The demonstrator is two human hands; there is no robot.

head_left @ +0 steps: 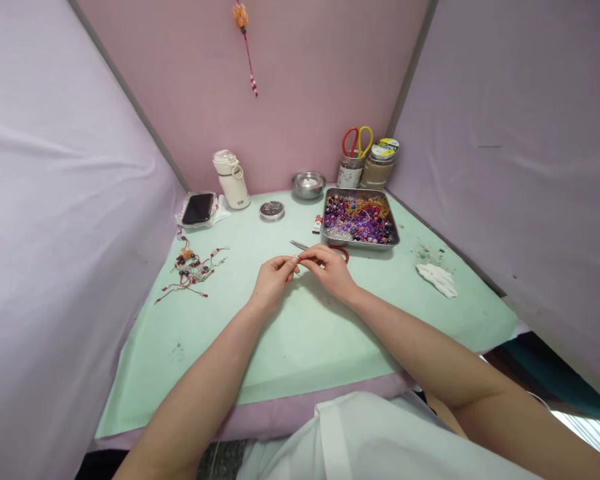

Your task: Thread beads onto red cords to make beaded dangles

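Over the middle of the table, my left hand [275,279] and my right hand [329,268] meet fingertip to fingertip. Both pinch a small piece of red string [299,259], mostly hidden by the fingers. Just behind my right hand lies a pair of scissors, its metal blades [300,245] pointing left and its red handle [346,253] showing beyond the knuckles. Several beaded cords [193,268] with red ends lie in a loose heap to the left of my left hand.
A metal tray [363,246] of purple beads stands at the back right. Behind are a metal bowl [309,190], a round case [272,211], a white bottle [233,183], a phone [199,208] and a scissors cup [350,175]. A crumpled white cloth [437,279] lies right.
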